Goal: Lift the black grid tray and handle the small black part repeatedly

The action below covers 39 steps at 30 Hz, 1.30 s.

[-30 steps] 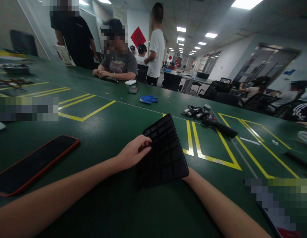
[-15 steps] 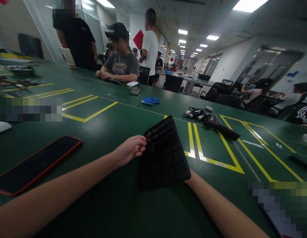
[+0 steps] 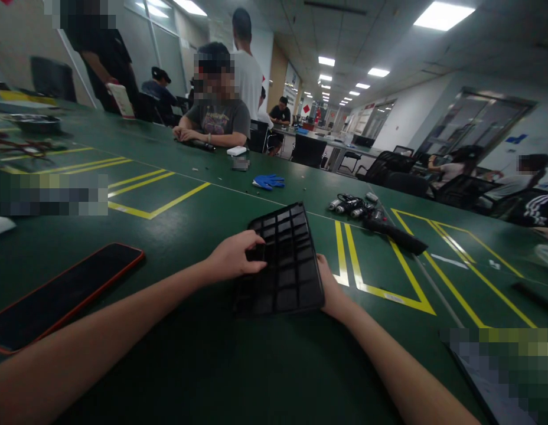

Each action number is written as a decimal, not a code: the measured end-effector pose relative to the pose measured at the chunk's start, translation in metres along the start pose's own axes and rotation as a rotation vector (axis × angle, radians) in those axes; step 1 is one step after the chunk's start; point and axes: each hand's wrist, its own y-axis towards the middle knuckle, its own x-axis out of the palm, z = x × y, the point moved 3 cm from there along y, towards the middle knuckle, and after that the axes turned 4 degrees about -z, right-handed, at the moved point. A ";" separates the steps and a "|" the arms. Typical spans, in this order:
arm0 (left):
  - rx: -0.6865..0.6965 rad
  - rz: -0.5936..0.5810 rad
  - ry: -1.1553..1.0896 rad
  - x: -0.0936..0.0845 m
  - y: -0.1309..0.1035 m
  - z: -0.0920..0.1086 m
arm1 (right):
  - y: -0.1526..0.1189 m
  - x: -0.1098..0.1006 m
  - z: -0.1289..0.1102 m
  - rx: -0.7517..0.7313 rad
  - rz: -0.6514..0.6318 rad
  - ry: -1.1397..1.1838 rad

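Note:
A black tray divided into several square compartments is tilted up above the table, its open face toward me. My right hand grips its right edge, with most of the fingers hidden behind it. At the tray's left side is my left hand, thumb and forefinger apart in front of the compartments. I see nothing between those fingertips, though the dark cells make small items hard to make out.
On the green table a phone with an orange-red edge lies at left. Beyond are a blue glove, dark cables with metal cylinders and a long black object. A person sits across the table.
My left thumb and forefinger have parted from a pinch. The tray has shifted slightly left and tipped, showing its compartments more, and more of my right hand shows.

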 end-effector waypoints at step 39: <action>0.521 -0.180 0.257 0.054 -0.048 0.075 | -0.006 -0.014 0.010 0.131 0.195 -0.442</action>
